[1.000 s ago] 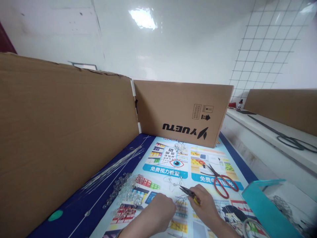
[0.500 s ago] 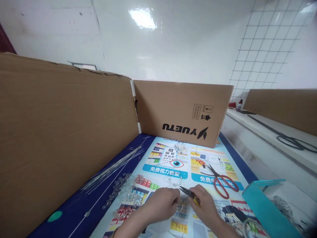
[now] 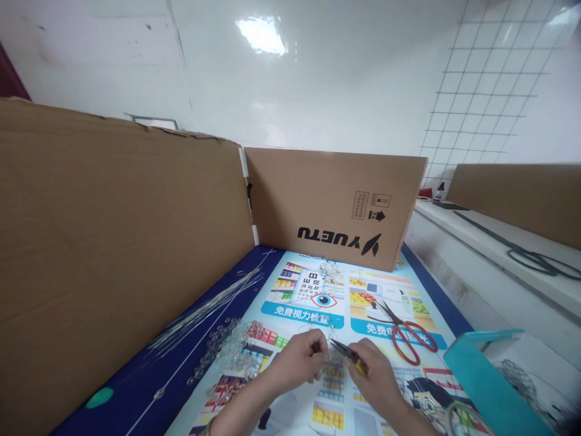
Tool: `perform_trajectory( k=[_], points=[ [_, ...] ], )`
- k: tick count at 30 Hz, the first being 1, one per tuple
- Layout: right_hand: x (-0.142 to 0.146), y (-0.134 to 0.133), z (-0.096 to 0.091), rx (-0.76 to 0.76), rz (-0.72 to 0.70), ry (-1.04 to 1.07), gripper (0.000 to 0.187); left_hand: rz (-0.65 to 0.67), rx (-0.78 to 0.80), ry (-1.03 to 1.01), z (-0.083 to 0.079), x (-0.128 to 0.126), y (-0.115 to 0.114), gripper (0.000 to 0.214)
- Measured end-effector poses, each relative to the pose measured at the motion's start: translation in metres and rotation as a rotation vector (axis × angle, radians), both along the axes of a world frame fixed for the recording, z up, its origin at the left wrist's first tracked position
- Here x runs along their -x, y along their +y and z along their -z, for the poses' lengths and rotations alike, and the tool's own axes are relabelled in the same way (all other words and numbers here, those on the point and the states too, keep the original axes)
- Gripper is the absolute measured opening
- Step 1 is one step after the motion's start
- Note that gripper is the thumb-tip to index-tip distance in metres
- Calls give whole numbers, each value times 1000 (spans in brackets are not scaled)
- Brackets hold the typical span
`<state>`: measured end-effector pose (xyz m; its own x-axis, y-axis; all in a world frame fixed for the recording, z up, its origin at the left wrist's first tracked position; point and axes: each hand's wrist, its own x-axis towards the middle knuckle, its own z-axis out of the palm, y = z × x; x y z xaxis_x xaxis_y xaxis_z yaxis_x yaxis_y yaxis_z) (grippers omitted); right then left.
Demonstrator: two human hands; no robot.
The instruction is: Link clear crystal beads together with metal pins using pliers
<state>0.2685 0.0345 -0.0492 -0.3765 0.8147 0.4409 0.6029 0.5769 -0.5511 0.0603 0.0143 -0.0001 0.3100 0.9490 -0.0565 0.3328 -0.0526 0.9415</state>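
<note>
My right hand (image 3: 374, 370) is closed around small pliers (image 3: 347, 351) with dark jaws and yellow-and-black handles. The jaws point left, toward my left hand (image 3: 299, 358). Curled fingers of that hand pinch a thin beaded wire (image 3: 331, 330), whose clear beads show faintly around the fingertips and plier tips. Just how the jaws meet the wire is too small to tell. Left of my left hand lies a loose spread of clear beads (image 3: 236, 348). Red-handled scissors (image 3: 406, 333) rest open beyond my right hand.
A bundle of thin wires (image 3: 211, 306) lies along the left cardboard panel (image 3: 113, 242). Another cardboard panel (image 3: 327, 200) stands at the back. More beaded wire (image 3: 330, 270) sits before it. A turquoise box (image 3: 492, 378) holding wire pieces is at right.
My left hand has shifted slightly up and its fingers have turned, showing a rounder curl. The pliers in my right hand have moved only slightly.
</note>
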Motion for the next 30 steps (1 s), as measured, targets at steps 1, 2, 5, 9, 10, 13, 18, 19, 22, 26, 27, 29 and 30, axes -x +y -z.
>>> perform_trajectory(
  k=[1,2,5,9,10,13,18,19,22,26,27,29,30],
  points=[
    [0,0,0,6,1,1,13,4,67,-76,1,-1,0,9],
    [0,0,1,9,0,4,14,11,114,-143,2,-1,0,6],
    [0,0,3,8,-2,16,14,36,167,-281,1,-2,-1,10],
    [0,0,2,-9,-3,29,14,39,199,-343,1,-3,-1,15],
    [0,0,1,-16,-5,30,14,32,210,-345,1,-3,-1,17],
    [0,-1,0,-34,-10,29,14,22,235,-359,2,-2,-1,21],
    [0,0,0,-32,-3,36,15,39,244,-402,3,-2,-1,24],
    [0,0,1,-33,-2,37,15,36,246,-407,4,-2,-1,25],
    [0,0,1,-31,0,30,15,23,245,-411,7,-2,1,29],
    [0,0,1,-10,17,18,15,-10,248,-413,9,-1,2,37],
    [0,0,0,-5,18,17,14,-18,249,-414,9,-1,3,38],
    [0,-1,0,1,15,20,14,-17,250,-412,8,-1,2,40],
    [0,-1,0,-1,12,25,14,-16,250,-411,7,-1,2,40]
  ],
)
